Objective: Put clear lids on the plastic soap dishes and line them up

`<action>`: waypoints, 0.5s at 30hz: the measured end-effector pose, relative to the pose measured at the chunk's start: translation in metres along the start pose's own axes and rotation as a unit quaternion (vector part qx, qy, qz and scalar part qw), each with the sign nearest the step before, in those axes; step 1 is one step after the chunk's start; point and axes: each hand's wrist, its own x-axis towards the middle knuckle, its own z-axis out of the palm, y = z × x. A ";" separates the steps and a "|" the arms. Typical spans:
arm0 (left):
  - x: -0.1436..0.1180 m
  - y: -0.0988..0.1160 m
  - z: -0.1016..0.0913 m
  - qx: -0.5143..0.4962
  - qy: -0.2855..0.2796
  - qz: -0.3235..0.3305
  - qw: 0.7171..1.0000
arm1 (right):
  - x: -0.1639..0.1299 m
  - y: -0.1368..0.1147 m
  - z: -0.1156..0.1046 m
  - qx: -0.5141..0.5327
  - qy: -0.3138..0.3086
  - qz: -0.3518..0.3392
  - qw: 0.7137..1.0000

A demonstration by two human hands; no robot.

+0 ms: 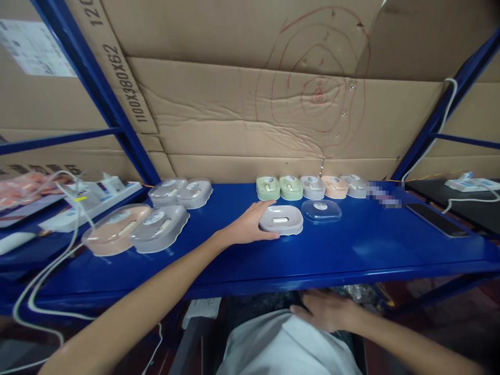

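Observation:
My left hand (253, 225) is closed around the left side of a lilac-grey plastic box (291, 225) on the blue shelf (242, 260), thumb at the near edge and fingers at the far edge. A small whitish oblong piece (279, 220) shows in the middle of the box. Just right of it lies a clear lid (321, 211) with a round sticker. Below the shelf's front edge, over the lap, is my right hand (326, 310), slightly blurred; its fingers look apart and nothing shows in them.
Behind stands a row of lidded boxes: green (267, 188), grey and peach (334, 187). More lidded boxes, grey (160, 229) and peach (117, 232), sit at the left. A phone (435, 220) lies at the right. White cables (76, 229) hang at the left; cardboard (219, 114) backs the shelf.

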 end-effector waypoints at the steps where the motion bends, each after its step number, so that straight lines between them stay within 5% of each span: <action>1: 0.000 0.000 0.000 -0.001 0.000 -0.001 1.000 | 0.013 0.007 0.010 0.014 0.004 0.020 1.000; 7: 0.000 -0.002 0.002 -0.009 -0.005 -0.003 1.000 | 0.070 0.035 0.030 0.137 0.035 -0.116 0.983; 15: 0.000 -0.002 0.001 -0.005 -0.009 -0.004 1.000 | 0.071 0.013 0.024 0.151 0.056 -0.079 0.984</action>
